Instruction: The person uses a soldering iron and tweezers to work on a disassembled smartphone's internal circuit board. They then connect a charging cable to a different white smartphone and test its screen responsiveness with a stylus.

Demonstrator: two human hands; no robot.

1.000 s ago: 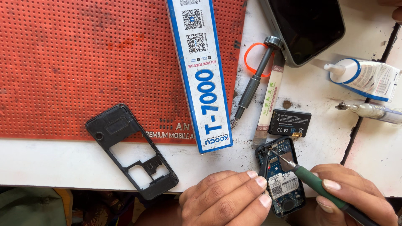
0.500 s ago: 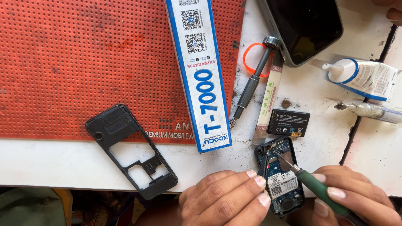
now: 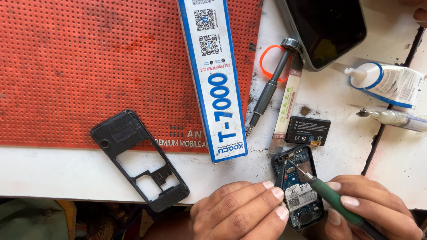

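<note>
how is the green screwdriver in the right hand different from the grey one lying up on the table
The green-handled screwdriver is gripped in the right hand, its tip on the opened phone's blue circuit board; the grey screwdriver lies loose and untouched on the white table. The green one slants up to the left, while the grey one points down to the left beside the blue-and-white glue box. Both are slim precision drivers.

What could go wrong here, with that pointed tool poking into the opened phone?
The tool in the right hand has its fine tip on the bare circuit board; a slip could scratch it or knock off a small part. The left hand steadies the phone only by its edge, and the phone sits at the table edge, so it might shift or drop. The battery lies close by and could get nudged.
</note>
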